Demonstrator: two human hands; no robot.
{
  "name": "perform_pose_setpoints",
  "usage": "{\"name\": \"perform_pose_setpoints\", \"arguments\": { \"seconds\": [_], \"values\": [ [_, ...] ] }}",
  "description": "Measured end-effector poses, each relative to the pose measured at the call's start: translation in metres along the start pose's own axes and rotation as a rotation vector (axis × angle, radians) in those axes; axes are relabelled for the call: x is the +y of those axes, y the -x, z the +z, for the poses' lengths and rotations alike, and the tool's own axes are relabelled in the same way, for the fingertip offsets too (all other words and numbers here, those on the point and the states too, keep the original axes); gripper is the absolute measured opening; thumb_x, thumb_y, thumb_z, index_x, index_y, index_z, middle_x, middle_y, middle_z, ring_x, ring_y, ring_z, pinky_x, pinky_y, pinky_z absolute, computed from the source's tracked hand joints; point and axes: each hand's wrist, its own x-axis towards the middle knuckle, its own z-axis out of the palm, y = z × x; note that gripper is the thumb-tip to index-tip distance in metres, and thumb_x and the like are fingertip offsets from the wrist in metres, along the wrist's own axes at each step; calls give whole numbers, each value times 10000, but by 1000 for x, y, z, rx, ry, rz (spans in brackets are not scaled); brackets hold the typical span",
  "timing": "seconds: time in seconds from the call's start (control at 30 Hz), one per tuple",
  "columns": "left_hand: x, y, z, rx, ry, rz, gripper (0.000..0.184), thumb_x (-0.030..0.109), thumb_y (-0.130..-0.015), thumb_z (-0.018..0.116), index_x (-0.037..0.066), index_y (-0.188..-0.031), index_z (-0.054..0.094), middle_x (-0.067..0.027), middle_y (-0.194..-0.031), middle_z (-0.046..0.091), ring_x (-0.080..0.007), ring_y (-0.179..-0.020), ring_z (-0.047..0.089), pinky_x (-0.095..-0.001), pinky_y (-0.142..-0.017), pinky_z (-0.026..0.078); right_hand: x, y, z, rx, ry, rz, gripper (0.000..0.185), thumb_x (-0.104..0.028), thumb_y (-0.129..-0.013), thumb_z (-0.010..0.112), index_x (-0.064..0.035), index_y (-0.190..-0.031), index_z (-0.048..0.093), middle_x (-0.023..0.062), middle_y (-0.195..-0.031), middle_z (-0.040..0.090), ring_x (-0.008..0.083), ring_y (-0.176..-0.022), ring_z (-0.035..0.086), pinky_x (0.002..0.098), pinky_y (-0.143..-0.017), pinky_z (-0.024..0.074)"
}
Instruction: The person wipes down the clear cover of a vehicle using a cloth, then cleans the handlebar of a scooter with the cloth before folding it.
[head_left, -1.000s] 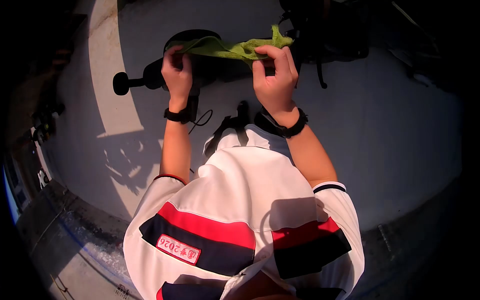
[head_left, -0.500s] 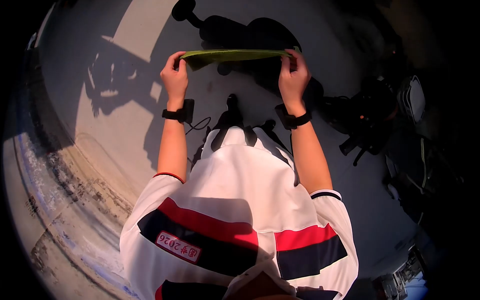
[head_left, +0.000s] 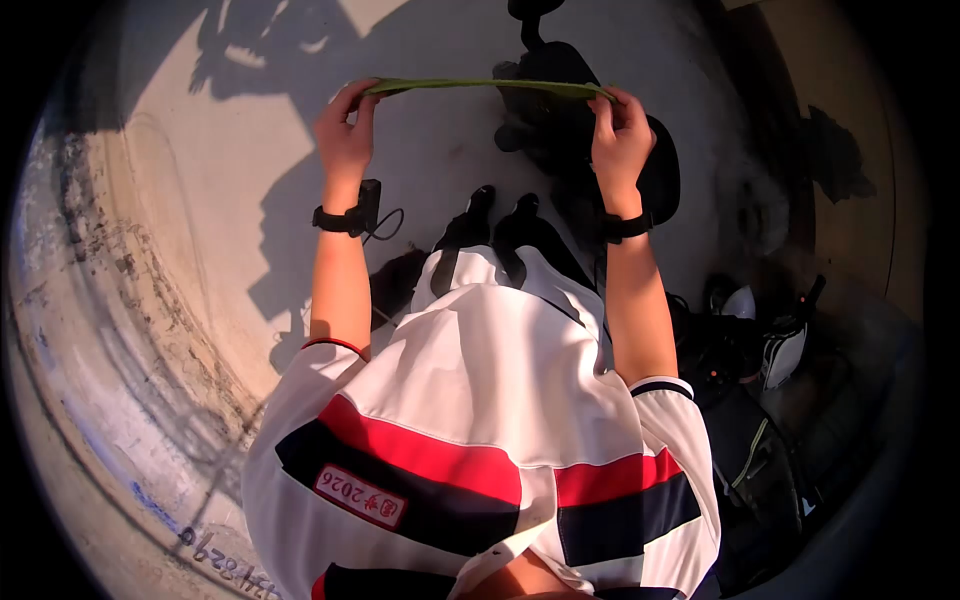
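A thin green cloth (head_left: 480,84) is stretched nearly level between my hands, seen almost edge-on. My left hand (head_left: 345,140) pinches its left end between thumb and fingers. At the other end, my right hand (head_left: 622,142) grips the corner in the same way. Both arms reach forward, well out from my body, and the cloth hangs clear of the floor. A black band with a small box (head_left: 345,220) sits on my left wrist, and another black band (head_left: 627,228) is on my right wrist.
A black object with a rounded top (head_left: 565,75) stands beyond the cloth, toward the right. Dark bags and gear (head_left: 770,400) lie to my right. A stained wall or ledge (head_left: 140,330) curves along the left. My shoes (head_left: 482,198) stand on the pale floor.
The view has turned, so the black object and the gear sit differently in it. My hands are slightly farther apart, and the cloth's drooping left part no longer shows.
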Motion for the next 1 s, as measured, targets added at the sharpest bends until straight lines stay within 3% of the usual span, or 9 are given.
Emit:
{"name": "perform_pose_setpoints", "arguments": {
  "seconds": [0.27,0.4,0.43,0.47,0.67,0.87,1.0],
  "values": [
    [0,0,-2,50,-69,-167,188,42,-958,573,-4,-1119,659,-86,-933,732,-152,-911,698,-264,-815,515,7,-48,34,-139,8,-36,114,-69,-898,666,-4,-991,658,102,-806,717,163,-699,696,275,-649,530],
    [24,-35,29,43,-80,-98,179,66,-964,572,-1,-1104,660,-85,-896,736,-142,-885,703,-257,-803,513,25,-91,22,-62,39,-124,109,-70,-906,646,-10,-997,642,106,-807,719,208,-724,714,316,-656,542],
    [28,-45,38,30,-81,-89,176,65,-964,571,0,-1101,660,-84,-889,736,-140,-879,704,-257,-801,514,30,-101,17,-39,5,-102,115,-71,-906,645,-7,-1001,636,108,-808,722,211,-733,718,318,-657,543],
    [30,-58,51,48,-68,-10,169,56,-928,595,31,-1072,679,-95,-837,741,-158,-794,717,-278,-700,524,35,-112,13,-15,-31,-79,121,-71,-906,643,-4,-1006,630,110,-809,724,213,-741,722,320,-658,543],
    [43,-111,94,-34,-106,54,172,72,-934,593,11,-1073,674,-92,-816,741,-158,-781,720,-271,-654,515,60,-147,1,117,-112,29,133,-74,-904,644,3,-1010,620,111,-807,729,213,-749,727,317,-656,541],
    [50,-157,124,-145,-160,80,171,104,-938,598,11,-1061,672,-104,-830,741,-176,-769,719,-279,-672,522,80,-170,-10,183,12,44,120,-99,-891,670,-17,-978,654,107,-761,706,212,-679,695,329,-632,528],
    [27,-196,145,-293,-130,59,178,77,-958,579,-24,-1091,641,-114,-879,738,-161,-859,711,-271,-754,535,93,-181,0,236,70,93,124,-99,-883,678,-20,-977,661,106,-749,698,218,-667,684,340,-622,527]
  ]
}}
